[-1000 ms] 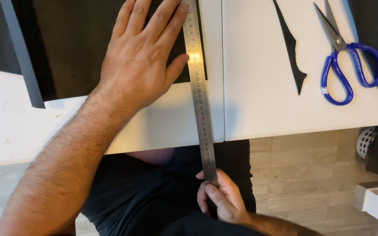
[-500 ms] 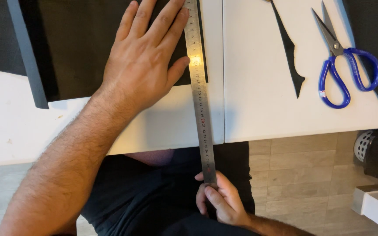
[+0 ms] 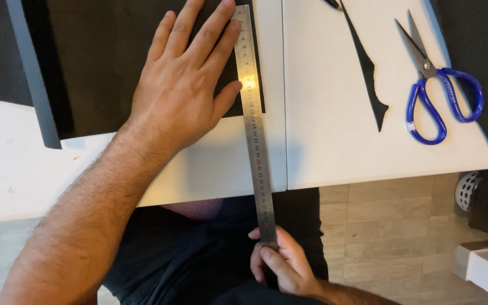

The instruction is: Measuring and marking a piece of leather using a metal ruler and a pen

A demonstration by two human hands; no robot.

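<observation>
A long steel ruler [image 3: 253, 121] is laid along the right edge of a black sheet of material [image 3: 108, 62] on the white table [image 3: 323, 141], its lower end overhanging the table's edge; no cut along it is seen yet; the sheet is pressed flat by the open left hand [image 3: 184, 85], while the ruler's lower end is pinched in the right hand [image 3: 283, 265]; a black trimmed strip [image 3: 368, 70] and blue-handled scissors [image 3: 439, 93] lie apart to the right.

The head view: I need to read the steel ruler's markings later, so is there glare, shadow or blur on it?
In the head view, a bright glare spot sits on the steel ruler beside the left hand's thumb, washing out a few marks there; the rest is sharp. The left hand casts only a soft shadow on the black sheet. The lower end, pinched by the right hand, is covered.
</observation>
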